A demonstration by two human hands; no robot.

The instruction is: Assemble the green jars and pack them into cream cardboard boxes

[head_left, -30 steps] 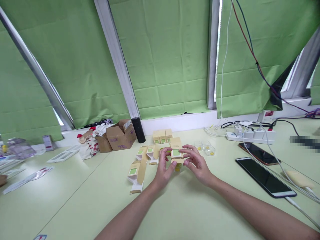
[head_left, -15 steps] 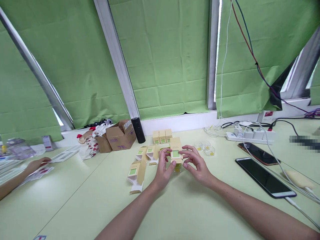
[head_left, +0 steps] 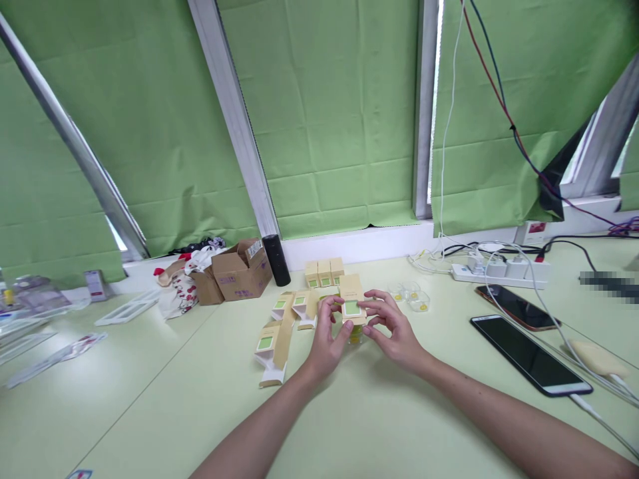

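Observation:
A small tan cardboard box [head_left: 351, 287] with a green square on its front is held upright between my two hands. My left hand [head_left: 327, 339] grips its left side, the thumb at the lower front edge. On the other side, my right hand [head_left: 395, 327] has its fingertips closed against the right edge. Under the box shows a clear plastic piece [head_left: 355, 336] with yellow in it, partly hidden. Left of my hands lie several open, partly folded cartons [head_left: 266, 340]. Clear round containers [head_left: 418, 301] with yellow spots sit beyond my right hand.
Three tan boxes [head_left: 324, 269] stand in a row near the wall. A black cylinder [head_left: 276, 260] and a brown carton [head_left: 241, 269] are back left. Two phones [head_left: 529, 354], cables and a power strip [head_left: 499, 273] lie right. White trays [head_left: 128, 307] are at left.
The other person's hand and forearm at the left have gone out of view. My hands and the box stay almost in place; my right thumb has shifted slightly inward.

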